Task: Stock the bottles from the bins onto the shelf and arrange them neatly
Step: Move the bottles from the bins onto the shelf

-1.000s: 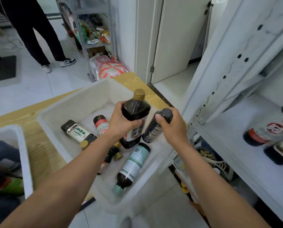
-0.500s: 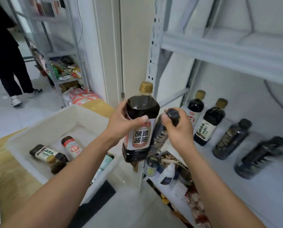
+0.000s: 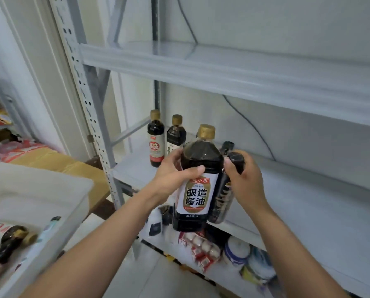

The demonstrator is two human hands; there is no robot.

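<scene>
My left hand (image 3: pixel 173 177) grips a large soy sauce bottle (image 3: pixel 198 186) with a gold cap and a white label, held upright in front of the middle shelf (image 3: pixel 309 203). My right hand (image 3: pixel 245 179) holds a slim black bottle (image 3: pixel 222 196) by its black cap, right beside the large one. Two gold-capped dark bottles (image 3: pixel 156 138) (image 3: pixel 175 135) stand at the shelf's back left. A black cap (image 3: pixel 227 145) of another bottle shows behind the held ones. The white bin (image 3: pixel 50 203) at lower left holds several lying bottles (image 3: pixel 5 250).
A perforated grey upright (image 3: pixel 87 100) borders the shelf's left end. An upper shelf board (image 3: pixel 222 69) runs overhead. Packets and jars (image 3: pixel 222 250) crowd the lower shelf. A wooden table (image 3: pixel 57 162) carries the bin. A black cable (image 3: pixel 250 123) hangs along the back wall.
Both hands lifted the two bottles away from the bin and up to the middle shelf. My view swung right and upward, so the bin slid to the lower left.
</scene>
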